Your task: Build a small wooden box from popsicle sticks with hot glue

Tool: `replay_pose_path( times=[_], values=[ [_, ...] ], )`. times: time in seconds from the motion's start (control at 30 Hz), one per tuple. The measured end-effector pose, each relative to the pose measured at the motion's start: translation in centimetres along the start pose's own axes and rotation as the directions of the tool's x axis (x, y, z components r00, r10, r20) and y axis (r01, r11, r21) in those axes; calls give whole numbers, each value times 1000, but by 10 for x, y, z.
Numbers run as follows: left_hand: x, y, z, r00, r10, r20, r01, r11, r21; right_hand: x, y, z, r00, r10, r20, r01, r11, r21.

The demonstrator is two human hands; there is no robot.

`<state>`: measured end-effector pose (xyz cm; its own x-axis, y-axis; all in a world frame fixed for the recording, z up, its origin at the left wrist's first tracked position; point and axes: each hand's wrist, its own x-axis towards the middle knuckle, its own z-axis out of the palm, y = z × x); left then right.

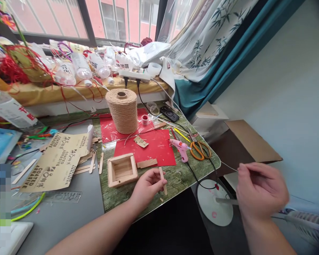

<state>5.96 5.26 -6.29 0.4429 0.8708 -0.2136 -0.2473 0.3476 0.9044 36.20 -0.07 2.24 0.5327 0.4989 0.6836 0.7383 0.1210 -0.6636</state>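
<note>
My left hand (150, 185) pinches a short wooden craft stick (163, 182) between thumb and fingers, above the table's front edge. Close by on its left is an open square box (122, 180) built of craft sticks. A small sanded-looking wood piece (147, 163) lies just behind the hand. Off to the right, beyond the table edge, my right hand (263, 191) is raised with thumb and fingertips pressed together. A thin pale strand (230, 167) runs up to its fingertips; what they hold is too small to make out.
A pink glue gun (180, 149) and orange-handled scissors (200, 150) lie at the table's right edge. Behind stands a large twine spool (122, 111) on red sheets (162, 147). Sandpaper sheets (57, 163) and loose sticks are at left; a round white base (214, 203) is below.
</note>
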Motion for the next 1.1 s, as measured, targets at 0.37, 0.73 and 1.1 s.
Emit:
replay_pose_path(
  times=[0.37,0.73,1.1],
  values=[
    [-1,-3,-3,994,-95,-46,88,985,-146,-123,-55,56,537,176,825,-604,763,230],
    [-2,-8,-6,997,80,-22,-81,995,-56,-115,-51,62,667,114,736,-448,851,274],
    [-6,-3,1,999,-4,-32,3,999,-37,-102,-40,63,776,-219,591,0,938,347]
  ],
)
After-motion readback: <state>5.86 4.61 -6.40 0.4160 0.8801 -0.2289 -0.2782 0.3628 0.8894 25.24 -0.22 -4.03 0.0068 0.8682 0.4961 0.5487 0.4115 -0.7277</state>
